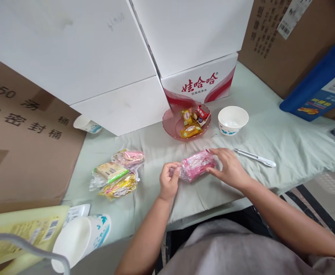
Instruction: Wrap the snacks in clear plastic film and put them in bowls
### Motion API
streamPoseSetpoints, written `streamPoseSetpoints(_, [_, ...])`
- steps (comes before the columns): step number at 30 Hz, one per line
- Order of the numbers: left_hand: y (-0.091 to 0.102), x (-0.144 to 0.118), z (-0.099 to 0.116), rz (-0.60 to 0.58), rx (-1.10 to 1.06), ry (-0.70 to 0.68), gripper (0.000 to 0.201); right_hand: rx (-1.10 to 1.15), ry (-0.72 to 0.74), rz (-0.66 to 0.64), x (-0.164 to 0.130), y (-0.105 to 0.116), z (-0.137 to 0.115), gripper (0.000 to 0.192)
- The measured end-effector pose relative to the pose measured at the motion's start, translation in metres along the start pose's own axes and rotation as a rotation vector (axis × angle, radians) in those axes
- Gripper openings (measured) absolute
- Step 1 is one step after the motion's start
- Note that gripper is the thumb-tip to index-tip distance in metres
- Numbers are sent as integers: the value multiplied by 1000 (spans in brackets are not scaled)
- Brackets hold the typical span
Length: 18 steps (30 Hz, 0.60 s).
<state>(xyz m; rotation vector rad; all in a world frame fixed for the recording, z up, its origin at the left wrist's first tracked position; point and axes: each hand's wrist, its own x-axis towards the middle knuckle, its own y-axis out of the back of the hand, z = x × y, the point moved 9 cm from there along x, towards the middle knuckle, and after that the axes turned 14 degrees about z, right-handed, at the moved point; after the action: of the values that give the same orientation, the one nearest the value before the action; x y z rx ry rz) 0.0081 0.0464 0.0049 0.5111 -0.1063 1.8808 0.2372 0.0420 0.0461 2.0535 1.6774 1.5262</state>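
Observation:
In front of me a pink snack packet (197, 165) in clear plastic wrapping lies on the green cloth. My left hand (169, 179) is closed, its thumb and forefinger pinching the clear wrapping at the packet's left end. With thumb and fingers spread across its right end, my right hand (229, 168) grips the packet. To the left is a group of wrapped snacks: a pink one (132, 157), a green-edged cracker pack (111, 172) and a yellow one (120, 187). Beyond my hands, a pink glass bowl (170, 124) holds yellow packets (190, 130) and a red packet (202, 113).
A white paper bowl (232, 120) and a white pen-like cutter (255, 157) are on the right. White boxes (121, 107) stand behind; a brown carton (27, 145) is at left. A blue jug (318, 86) stands far right, a paper cup (81, 238) at lower left.

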Motion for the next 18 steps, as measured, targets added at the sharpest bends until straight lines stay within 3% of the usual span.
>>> streamPoseSetpoints(3, [20,10,-12,168,-143,128,25,74,-34,-32,0,-9,0,14])
streamPoseSetpoints(6, [33,19,-15,240,-323,149,26,253,-84,-115,-8,-5,3,13])
streamPoseSetpoints(9, [42,24,-11,269,-265,77,21,399,-101,-264,-20,4,0,15])
streamPoseSetpoints(11, [37,22,0,187,-86,-49,16,425,-139,-357,-27,8,-1,14])
streamPoseSetpoints(15, [-10,-2,36,-198,363,-461,42,453,-269,-516,-39,4,-1,12])
streamPoseSetpoints(18, [-31,-24,61,-324,506,-685,20,510,-336,-509,-41,-3,1,17])
